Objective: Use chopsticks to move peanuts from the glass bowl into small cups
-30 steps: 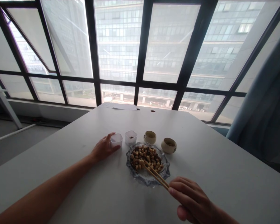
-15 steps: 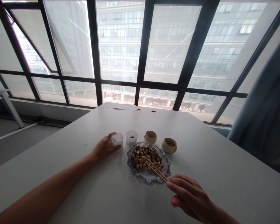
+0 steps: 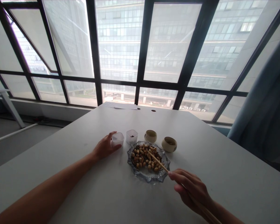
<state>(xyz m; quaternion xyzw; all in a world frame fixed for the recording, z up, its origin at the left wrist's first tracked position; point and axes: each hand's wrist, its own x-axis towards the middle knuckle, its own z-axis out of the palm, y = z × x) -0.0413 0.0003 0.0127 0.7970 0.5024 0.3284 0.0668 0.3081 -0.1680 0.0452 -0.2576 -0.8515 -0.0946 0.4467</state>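
Note:
My right hand [image 3: 191, 189] is closed on a pair of wooden chopsticks [image 3: 159, 162]. Their tips reach into the nuts [image 3: 140, 160], which look like pistachios mixed with small dark bits, in a scalloped glass dish [image 3: 144, 178]. Whether the tips pinch a nut, I cannot tell. My left hand [image 3: 105, 145] curls round the left side of a small translucent plastic cup [image 3: 118, 139], thumb in front and fingers behind. A second translucent cup [image 3: 132, 137] stands to its right with a few dark bits inside.
Behind and right of the dish stand two small beige ceramic cups, one [image 3: 150, 136] farther back and one [image 3: 169, 144] nearer. Paper sheets [image 3: 121, 106] lie at the white table's [image 3: 84, 180] far end, before the windows. A blue curtain [image 3: 261, 93] hangs on the right.
The chopsticks' tips have moved slightly up and to the right over the nuts, and the sticks now look closer together. My right hand shifted a little right. My left hand stays at the cup.

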